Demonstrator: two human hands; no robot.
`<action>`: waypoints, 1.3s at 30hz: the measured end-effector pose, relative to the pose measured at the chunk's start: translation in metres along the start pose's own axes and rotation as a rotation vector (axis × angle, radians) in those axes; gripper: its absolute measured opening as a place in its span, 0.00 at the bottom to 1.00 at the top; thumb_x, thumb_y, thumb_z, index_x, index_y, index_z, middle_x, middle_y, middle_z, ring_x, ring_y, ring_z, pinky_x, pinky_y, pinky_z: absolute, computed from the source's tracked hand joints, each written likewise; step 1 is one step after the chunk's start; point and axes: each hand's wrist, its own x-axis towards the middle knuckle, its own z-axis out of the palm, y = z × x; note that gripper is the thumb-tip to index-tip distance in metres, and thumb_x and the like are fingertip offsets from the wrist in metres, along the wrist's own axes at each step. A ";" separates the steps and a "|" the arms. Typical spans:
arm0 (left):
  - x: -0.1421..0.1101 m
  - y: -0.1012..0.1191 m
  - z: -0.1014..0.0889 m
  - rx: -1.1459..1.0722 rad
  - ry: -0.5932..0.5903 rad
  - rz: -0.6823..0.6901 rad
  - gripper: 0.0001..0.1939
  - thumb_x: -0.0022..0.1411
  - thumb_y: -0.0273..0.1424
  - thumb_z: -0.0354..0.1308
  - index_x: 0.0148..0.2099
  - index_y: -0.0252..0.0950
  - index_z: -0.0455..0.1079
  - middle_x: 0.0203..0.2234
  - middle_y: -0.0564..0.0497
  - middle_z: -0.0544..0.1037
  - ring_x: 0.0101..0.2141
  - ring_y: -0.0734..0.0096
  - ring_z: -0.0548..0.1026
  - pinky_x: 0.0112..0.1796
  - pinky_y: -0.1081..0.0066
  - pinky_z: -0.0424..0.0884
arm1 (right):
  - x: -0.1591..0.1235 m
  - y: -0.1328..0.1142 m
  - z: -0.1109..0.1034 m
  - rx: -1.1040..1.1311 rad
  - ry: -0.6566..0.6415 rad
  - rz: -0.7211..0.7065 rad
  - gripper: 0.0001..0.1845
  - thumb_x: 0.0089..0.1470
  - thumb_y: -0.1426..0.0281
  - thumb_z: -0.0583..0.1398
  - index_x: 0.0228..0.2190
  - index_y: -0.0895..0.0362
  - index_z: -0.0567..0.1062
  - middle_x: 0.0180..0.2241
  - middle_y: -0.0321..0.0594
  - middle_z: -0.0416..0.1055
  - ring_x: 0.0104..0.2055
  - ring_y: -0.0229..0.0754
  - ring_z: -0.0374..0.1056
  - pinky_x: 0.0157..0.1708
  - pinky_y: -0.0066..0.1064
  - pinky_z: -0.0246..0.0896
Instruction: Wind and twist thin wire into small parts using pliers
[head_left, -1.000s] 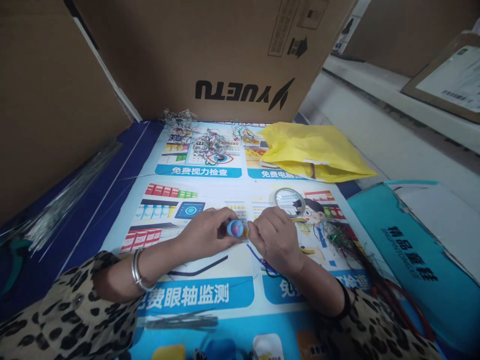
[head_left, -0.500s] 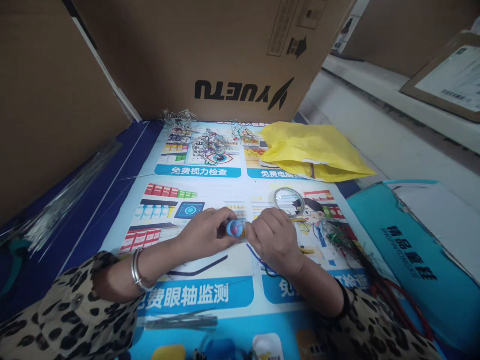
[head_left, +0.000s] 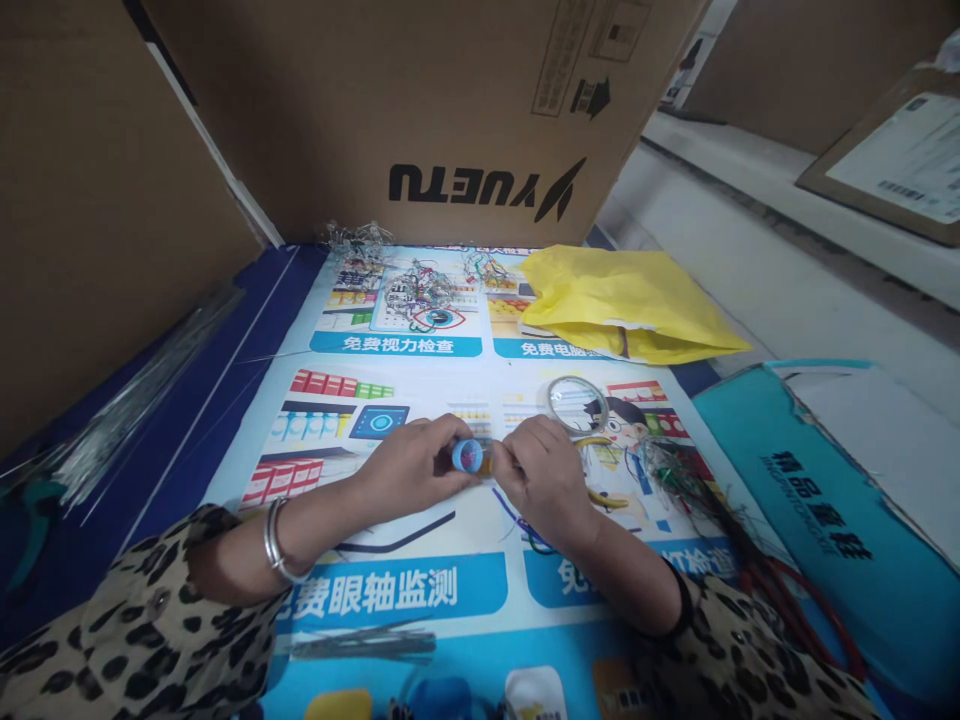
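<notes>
My left hand (head_left: 409, 468) is wrapped round a small blue round-ended thing (head_left: 468, 456), perhaps a little tube or spool, held over the printed poster (head_left: 420, 375). My right hand (head_left: 541, 478) is pinched against its right side, fingertips closed on something too small to make out. Thin coloured wires (head_left: 525, 535) trail from under my right hand. Both hands meet at the middle of the poster. A silver bangle sits on my left wrist.
A clear round lid (head_left: 577, 402) lies just beyond my right hand. A yellow plastic bag (head_left: 630, 300) lies at back right. Wire tangles (head_left: 420, 285) sit near the big cardboard box (head_left: 420, 110). Metal rods (head_left: 127, 400) lie left, a teal bag (head_left: 825, 510) right.
Both hands stay together on the blue thing; my right hand's fingers have shifted slightly. The view has tipped a little.
</notes>
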 end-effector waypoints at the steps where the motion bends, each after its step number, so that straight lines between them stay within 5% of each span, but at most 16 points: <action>1: 0.000 0.000 0.000 -0.010 -0.004 -0.007 0.12 0.50 0.32 0.59 0.39 0.37 0.64 0.24 0.54 0.73 0.25 0.72 0.70 0.26 0.73 0.63 | 0.000 0.000 0.000 0.012 0.003 0.018 0.13 0.53 0.74 0.53 0.19 0.55 0.59 0.20 0.38 0.60 0.28 0.40 0.56 0.29 0.33 0.52; 17: 0.000 -0.002 0.001 -0.089 -0.017 -0.051 0.15 0.50 0.36 0.60 0.39 0.39 0.62 0.25 0.57 0.72 0.25 0.74 0.70 0.26 0.74 0.61 | 0.001 0.000 0.000 0.275 -0.058 0.331 0.13 0.52 0.73 0.54 0.18 0.55 0.59 0.19 0.33 0.60 0.24 0.36 0.58 0.25 0.28 0.51; 26: 0.000 0.000 -0.001 -0.083 -0.021 -0.025 0.13 0.51 0.35 0.58 0.39 0.38 0.63 0.25 0.56 0.73 0.25 0.73 0.70 0.27 0.74 0.62 | 0.001 0.003 0.002 0.140 0.018 0.118 0.13 0.52 0.75 0.54 0.18 0.55 0.59 0.19 0.36 0.60 0.26 0.39 0.57 0.29 0.31 0.52; 39: 0.000 0.001 -0.002 -0.072 -0.035 -0.037 0.13 0.53 0.36 0.58 0.40 0.38 0.63 0.27 0.54 0.74 0.26 0.72 0.71 0.28 0.72 0.64 | 0.001 0.003 0.001 0.107 0.006 0.102 0.13 0.51 0.76 0.54 0.19 0.55 0.58 0.20 0.36 0.59 0.27 0.39 0.56 0.30 0.32 0.52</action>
